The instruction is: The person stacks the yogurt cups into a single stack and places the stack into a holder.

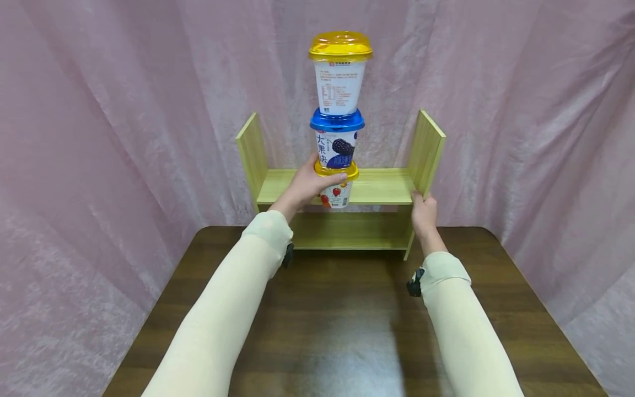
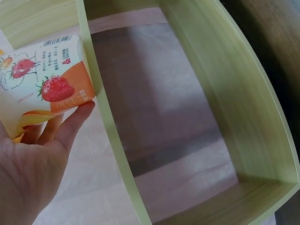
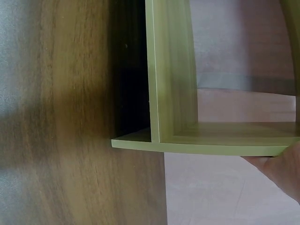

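Observation:
Three lidded yogurt cups stand stacked in the head view. On top is a white cup [image 1: 339,85] with a yellow lid; in the middle, a blackberry cup [image 1: 336,149] with a blue lid. My left hand [image 1: 310,182] grips the lowest one, a strawberry cup [image 1: 337,194] with a yellow lid. Its base is at the front edge of the upper board of a light wooden shelf [image 1: 382,187]; whether it touches the board I cannot tell. My right hand [image 1: 424,214] holds the right side panel [image 1: 425,151] of the shelf by its front edge.
The shelf stands at the back of a dark brown table [image 1: 342,314]. Below the upper board lies a lower board [image 1: 347,234]. Behind and beside the table hang pink curtains [image 1: 149,110].

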A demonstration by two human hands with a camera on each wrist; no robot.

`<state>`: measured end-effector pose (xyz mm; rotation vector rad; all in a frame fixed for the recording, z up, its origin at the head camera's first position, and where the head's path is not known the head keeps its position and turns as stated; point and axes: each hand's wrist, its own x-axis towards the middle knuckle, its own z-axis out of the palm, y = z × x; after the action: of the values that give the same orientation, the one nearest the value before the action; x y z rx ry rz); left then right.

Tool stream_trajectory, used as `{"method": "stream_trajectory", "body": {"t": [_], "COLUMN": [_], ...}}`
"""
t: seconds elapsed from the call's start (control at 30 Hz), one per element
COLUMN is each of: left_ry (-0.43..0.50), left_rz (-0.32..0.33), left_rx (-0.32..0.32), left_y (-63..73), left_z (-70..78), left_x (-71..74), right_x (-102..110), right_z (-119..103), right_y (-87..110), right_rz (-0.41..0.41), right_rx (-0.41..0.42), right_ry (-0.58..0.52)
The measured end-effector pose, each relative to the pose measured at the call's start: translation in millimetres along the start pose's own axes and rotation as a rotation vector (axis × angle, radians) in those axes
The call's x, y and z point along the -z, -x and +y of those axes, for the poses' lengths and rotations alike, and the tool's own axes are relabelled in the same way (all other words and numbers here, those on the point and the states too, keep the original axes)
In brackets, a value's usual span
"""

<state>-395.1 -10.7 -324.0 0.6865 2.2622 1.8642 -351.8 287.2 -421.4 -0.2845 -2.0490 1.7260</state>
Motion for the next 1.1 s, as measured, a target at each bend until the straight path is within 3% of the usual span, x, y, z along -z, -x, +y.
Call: {"method": "stream_trajectory", "body": {"t": [0.17,0.3,0.6,0.73,1.1], "left_ry": [-0.002,0.016,0.033,0.016,0.03], "left_rz": [0.008,0.004,0.05,0.07,0.101], "left_rx": [0.058,0.063,-0.002,-0.025,-0.007], "left_y": [11.3,13.1,-2.9,-3.7,2.7], "left_z": [18.4,22.0,-6.5,-9.6,-9.9], "left_x": [1.8,1.7,-3.1,-6.0,-8.2], "right_x": [0,1,4,6,7], "right_z": [-2,-3,-3,-5,-9], "right_y": [4.2,6.8,11.8,15.9,27.9], "right_rz": [0.007,0.017,0.036,0.043,0.04], "right_rx": [0.007,0.0,-0.002,-0.002,-0.008], "right_ry": [0.005,0.019,0.036,0.034,0.051]}}
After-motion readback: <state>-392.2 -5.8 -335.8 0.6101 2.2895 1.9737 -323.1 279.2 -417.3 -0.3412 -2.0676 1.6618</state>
